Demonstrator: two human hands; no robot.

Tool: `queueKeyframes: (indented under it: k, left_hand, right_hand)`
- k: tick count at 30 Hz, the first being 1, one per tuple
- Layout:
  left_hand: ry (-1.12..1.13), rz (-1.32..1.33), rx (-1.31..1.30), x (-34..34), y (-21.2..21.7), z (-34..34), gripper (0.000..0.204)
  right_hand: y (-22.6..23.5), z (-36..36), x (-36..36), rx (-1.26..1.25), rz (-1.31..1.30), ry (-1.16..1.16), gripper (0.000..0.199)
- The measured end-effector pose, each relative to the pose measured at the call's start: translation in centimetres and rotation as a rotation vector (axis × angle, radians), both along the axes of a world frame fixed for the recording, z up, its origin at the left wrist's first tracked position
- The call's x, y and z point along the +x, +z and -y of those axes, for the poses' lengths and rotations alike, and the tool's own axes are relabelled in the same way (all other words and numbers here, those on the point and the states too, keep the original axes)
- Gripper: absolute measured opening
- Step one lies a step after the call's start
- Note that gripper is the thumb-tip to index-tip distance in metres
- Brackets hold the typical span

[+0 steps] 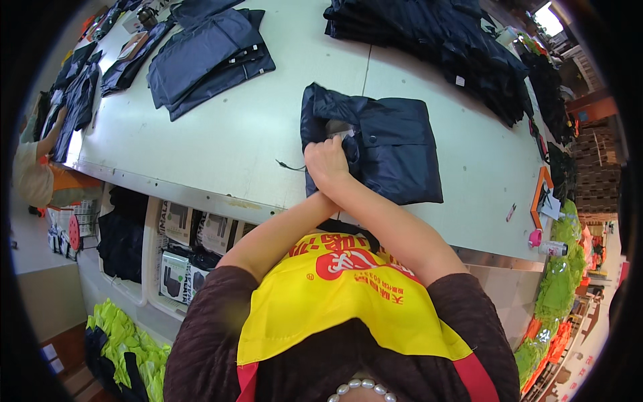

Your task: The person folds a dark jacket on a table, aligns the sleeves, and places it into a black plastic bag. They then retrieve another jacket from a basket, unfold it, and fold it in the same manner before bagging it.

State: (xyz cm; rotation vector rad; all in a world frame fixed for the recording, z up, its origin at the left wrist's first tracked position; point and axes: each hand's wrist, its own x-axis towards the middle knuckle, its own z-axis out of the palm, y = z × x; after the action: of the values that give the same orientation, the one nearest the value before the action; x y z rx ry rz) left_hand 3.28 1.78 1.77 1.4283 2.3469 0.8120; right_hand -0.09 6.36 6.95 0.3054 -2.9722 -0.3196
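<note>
A folded dark navy garment [405,164], perhaps a jacket, lies on the white table in front of me. It has a snap button and a flap across its upper part. My right hand [326,161] reaches over to its left side, fingers curled closed on the fabric beside a gap in the collar area. Something greyish shows inside that gap. The forearms cross, and my left hand is hidden under the right wrist and the cloth. A thin dark cord [289,165] sticks out to the left of the garment.
Folded navy garments [207,60] are stacked at the back left, with a larger pile [429,47] at the back right. An orange frame [541,194] and a pink-capped bottle [550,248] sit at the right edge. Packaged goods [177,275] fill a bin below. Another person's arm [47,144] is far left.
</note>
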Motion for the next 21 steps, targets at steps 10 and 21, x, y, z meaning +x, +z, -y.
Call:
queueKeyframes:
  k: [10, 21]
  left_hand:
    - [0.058, -0.088, 0.208, -4.0, 15.0, 1.2, 0.036]
    - [0.096, -0.645, -0.199, -6.8, 8.5, -5.4, 0.076]
  right_hand:
    - [1.5, -16.4, 6.5, 0.124, 0.101, 0.867, 0.014]
    - [6.8, -22.3, 12.5, -0.453, 0.258, 0.167, 0.018]
